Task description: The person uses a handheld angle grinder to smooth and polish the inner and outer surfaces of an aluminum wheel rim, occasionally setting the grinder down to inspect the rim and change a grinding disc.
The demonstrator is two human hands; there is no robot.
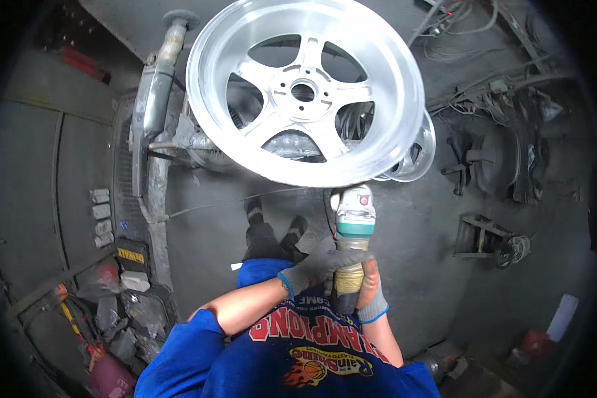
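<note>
A large silver alloy wheel [305, 118] with five spokes and a round centre hole fills the upper middle. Just below its near rim is an angle grinder [355, 224] with a white head, a teal band and a handle wrapped in tan tape. My left hand [310, 266], in a grey work glove, closes on the grinder's body from the left. On the other side my right hand [373, 286], in a glove with an orange palm, grips the taped handle. The wheel's rim hides the grinder's far end, so I cannot tell whether it touches the wheel.
A smaller silver wheel [423, 156] shows behind the large one. Left of it stands a grey metal machine [156, 99]. Tangled cables and dark metal parts [484, 156] lie at the right. Bags and tools [123, 318] crowd the lower left. A thin cord [239, 198] crosses below the wheel.
</note>
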